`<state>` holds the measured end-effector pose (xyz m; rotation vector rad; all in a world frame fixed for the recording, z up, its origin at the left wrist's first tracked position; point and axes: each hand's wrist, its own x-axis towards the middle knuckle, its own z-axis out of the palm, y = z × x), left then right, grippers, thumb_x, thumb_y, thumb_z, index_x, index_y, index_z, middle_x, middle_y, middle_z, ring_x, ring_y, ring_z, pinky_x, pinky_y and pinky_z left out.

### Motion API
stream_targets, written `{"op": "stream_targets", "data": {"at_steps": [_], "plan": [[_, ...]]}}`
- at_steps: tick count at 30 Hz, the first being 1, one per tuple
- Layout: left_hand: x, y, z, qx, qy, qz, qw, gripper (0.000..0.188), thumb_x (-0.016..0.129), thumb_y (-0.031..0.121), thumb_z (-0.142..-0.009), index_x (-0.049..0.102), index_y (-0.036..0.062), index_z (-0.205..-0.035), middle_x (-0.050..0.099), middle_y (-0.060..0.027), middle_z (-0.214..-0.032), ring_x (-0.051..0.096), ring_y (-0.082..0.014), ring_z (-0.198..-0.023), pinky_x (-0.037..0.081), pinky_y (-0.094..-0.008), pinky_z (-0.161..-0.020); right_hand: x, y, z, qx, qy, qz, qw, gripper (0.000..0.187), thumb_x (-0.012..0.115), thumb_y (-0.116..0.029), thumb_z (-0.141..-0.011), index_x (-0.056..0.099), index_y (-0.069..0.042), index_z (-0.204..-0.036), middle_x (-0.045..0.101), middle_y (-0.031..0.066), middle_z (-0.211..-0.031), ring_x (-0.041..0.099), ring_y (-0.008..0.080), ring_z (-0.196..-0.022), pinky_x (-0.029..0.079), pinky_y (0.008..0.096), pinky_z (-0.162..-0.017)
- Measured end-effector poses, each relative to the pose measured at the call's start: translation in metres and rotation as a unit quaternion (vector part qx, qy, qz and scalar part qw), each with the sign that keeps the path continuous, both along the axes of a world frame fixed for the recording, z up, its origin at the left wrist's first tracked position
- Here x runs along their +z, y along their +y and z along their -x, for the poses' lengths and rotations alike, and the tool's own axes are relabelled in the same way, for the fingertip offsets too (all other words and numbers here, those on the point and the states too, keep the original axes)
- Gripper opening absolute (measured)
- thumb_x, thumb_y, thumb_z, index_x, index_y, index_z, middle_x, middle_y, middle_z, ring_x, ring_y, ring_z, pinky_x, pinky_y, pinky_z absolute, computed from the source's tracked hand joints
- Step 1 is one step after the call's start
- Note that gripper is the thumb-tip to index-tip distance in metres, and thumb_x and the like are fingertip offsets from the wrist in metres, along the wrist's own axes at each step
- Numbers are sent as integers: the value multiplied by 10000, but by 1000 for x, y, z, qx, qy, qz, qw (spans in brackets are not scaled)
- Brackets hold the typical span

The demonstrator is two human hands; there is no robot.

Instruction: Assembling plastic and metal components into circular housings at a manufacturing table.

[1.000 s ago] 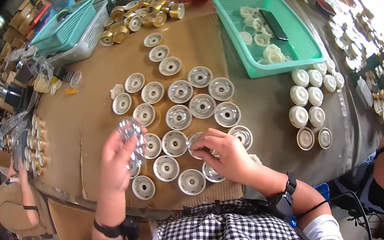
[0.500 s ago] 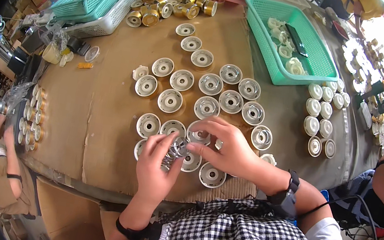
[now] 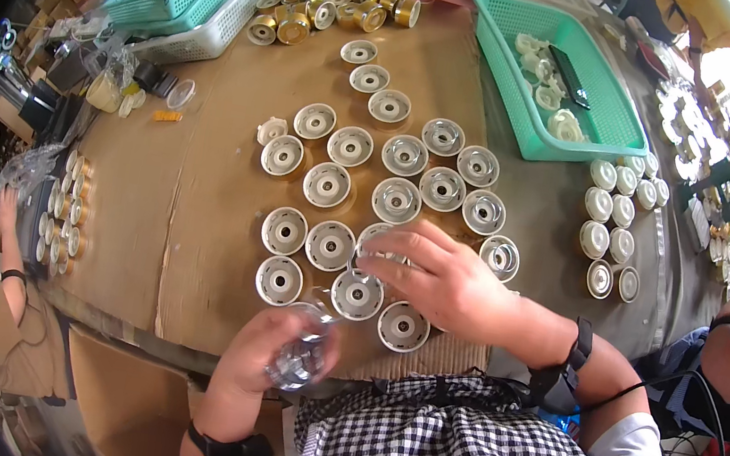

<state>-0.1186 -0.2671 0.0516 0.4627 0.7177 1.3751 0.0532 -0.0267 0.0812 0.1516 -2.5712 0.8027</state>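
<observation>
My left hand [image 3: 258, 350] is low by the table's front edge, fingers curled round a bundle of shiny clear-looking rings [image 3: 300, 356], blurred by motion. Over the front rows of round white cups with gold sides, my right hand [image 3: 461, 286] has its fingertips pinched at a shiny ring [image 3: 354, 263], partly hidden by the fingers. Below those fingertips is a white cup [image 3: 357, 295] with slots round its floor and a centre hole. Similar bare cups stand to the left, such as one white cup [image 3: 330, 245]. Several cups farther back hold shiny rings, including one ringed cup [image 3: 396, 200].
A green basket [image 3: 540, 146] with white parts and a dark bar stands at the back right. Gold-sided cups [image 3: 294, 26] are heaped at the back, near stacked baskets [image 3: 194, 43]. White-topped pieces [image 3: 598, 204] stand in rows at right. Other people work at both sides.
My left hand has drawn back toward the table's front edge with the rings, away from my right hand. My right hand stays over the front cups, its fingers slightly lower.
</observation>
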Motion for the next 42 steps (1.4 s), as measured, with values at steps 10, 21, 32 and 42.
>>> {"op": "stream_targets", "data": {"at_steps": [10, 21, 32, 42], "plan": [[15, 34, -29, 30, 858, 58, 509, 373, 776, 349, -862, 613, 14, -895, 639, -168, -769, 643, -365, -823, 540, -462, -699, -55, -2, 97, 9, -172, -166, 971, 454, 783, -195, -800, 676, -62, -1221, 648, 84, -1181, 617, 293, -1151, 548, 413, -952], [6, 66, -17, -82, 893, -11, 443, 486, 776, 482, -836, 649, 25, -942, 690, -115, -880, 669, -291, -838, 552, -377, -690, -32, 11, 24, -37, -105, 14, 994, 391, 783, -162, -809, 690, -52, -1172, 653, 111, -1187, 632, 338, -1093, 542, 458, -934], [23, 53, -42, 192, 709, -154, 662, 909, 968, 251, -625, 559, 71, -1417, 535, -173, -1404, 621, -323, -1174, 572, -405, -866, -16, -42, -2, -7, -245, 583, 775, 374, 666, -287, -1032, 664, 25, -1238, 709, 45, -874, 678, 90, -753, 557, 250, -626], [-4, 30, -60, 252, 602, -44, 756, 545, 857, 197, -854, 600, 6, -1295, 730, -109, -1012, 721, -218, -852, 584, -330, -756, -29, -35, -28, -15, -79, 582, 809, 422, 785, -54, -898, 619, -11, -1284, 692, 49, -1137, 657, 112, -1029, 577, 310, -794]]}}
